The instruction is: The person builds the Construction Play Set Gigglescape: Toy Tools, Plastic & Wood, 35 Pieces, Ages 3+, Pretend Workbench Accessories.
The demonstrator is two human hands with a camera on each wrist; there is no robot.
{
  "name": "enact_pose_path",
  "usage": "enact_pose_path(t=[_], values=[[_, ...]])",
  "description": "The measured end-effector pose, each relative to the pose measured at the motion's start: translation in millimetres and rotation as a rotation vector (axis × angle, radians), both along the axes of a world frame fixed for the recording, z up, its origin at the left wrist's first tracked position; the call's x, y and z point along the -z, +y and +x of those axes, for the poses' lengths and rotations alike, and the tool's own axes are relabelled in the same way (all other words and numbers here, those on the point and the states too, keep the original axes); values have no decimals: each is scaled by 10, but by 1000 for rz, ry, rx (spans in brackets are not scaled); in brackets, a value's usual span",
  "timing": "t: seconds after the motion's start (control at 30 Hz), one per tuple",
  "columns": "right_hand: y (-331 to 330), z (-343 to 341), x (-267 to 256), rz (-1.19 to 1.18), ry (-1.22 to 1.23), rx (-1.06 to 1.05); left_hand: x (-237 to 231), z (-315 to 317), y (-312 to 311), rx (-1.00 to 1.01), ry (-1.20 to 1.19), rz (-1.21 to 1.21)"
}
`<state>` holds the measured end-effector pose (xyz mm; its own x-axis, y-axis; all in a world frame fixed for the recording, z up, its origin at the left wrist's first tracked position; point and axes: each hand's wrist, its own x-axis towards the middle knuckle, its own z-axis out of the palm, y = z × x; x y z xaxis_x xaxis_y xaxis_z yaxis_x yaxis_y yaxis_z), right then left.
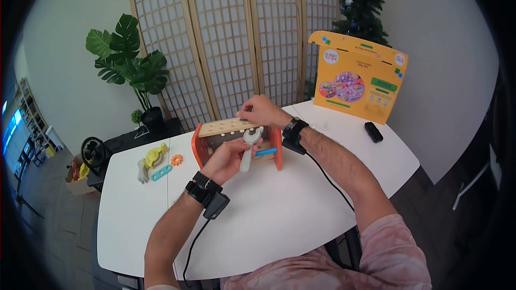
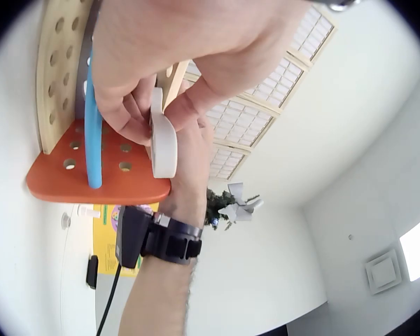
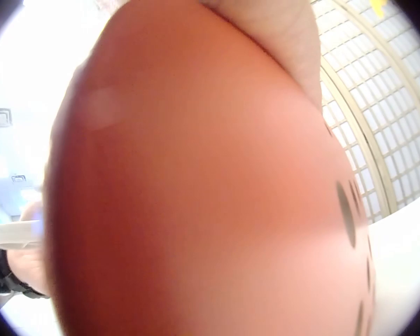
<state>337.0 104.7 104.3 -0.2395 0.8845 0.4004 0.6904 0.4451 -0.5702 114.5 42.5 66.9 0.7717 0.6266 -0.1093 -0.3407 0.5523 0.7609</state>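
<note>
A toy workbench with orange side panels (image 1: 277, 147) and a wooden pegboard top (image 1: 220, 126) stands on the white table. My left hand (image 1: 226, 159) grips a pale grey toy wrench (image 1: 247, 159) in front of it, the open-ended head up. In the left wrist view, the wrench (image 2: 164, 143) shows edge-on between fingers and thumb. My right hand (image 1: 263, 111) reaches over the top's right part, its fingertips pinching a small dark piece (image 1: 243, 120) at the board. A blue bar (image 1: 265, 152) lies across the bench's lower right. The orange panel (image 3: 196, 175) fills most of the right wrist view.
To the left lie a yellow toy tool (image 1: 155, 154), an orange gear (image 1: 177, 159), a teal strip (image 1: 161, 172) and a grey toy piece (image 1: 142, 172). A yellow box (image 1: 352, 83) stands at back right, near a black case (image 1: 373, 132). Cables trail from both wrists.
</note>
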Motion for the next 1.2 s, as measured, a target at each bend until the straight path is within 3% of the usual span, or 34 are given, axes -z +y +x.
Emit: enact_pose_path(t=[0.13,0.4,0.53,0.73,0.8,1.0,1.2], values=[[94,8,91,133,76,-13,-124,-28,-336,49,80,78],[45,-2,17,105,96,-7,-389,-201,-523,24,249,289],[43,-4,-6,72,113,18,-714,-333,-608,-128,446,465],[4,-8,-38,120,80,59,-867,-580,-340,-388,419,661],[-18,-4,-47,125,68,110,-844,-661,-198,-585,528,798],[-11,59,11,185,-44,311,-464,-925,252,-699,654,714],[95,279,357,179,58,575,-211,-1032,430,-572,791,433]])
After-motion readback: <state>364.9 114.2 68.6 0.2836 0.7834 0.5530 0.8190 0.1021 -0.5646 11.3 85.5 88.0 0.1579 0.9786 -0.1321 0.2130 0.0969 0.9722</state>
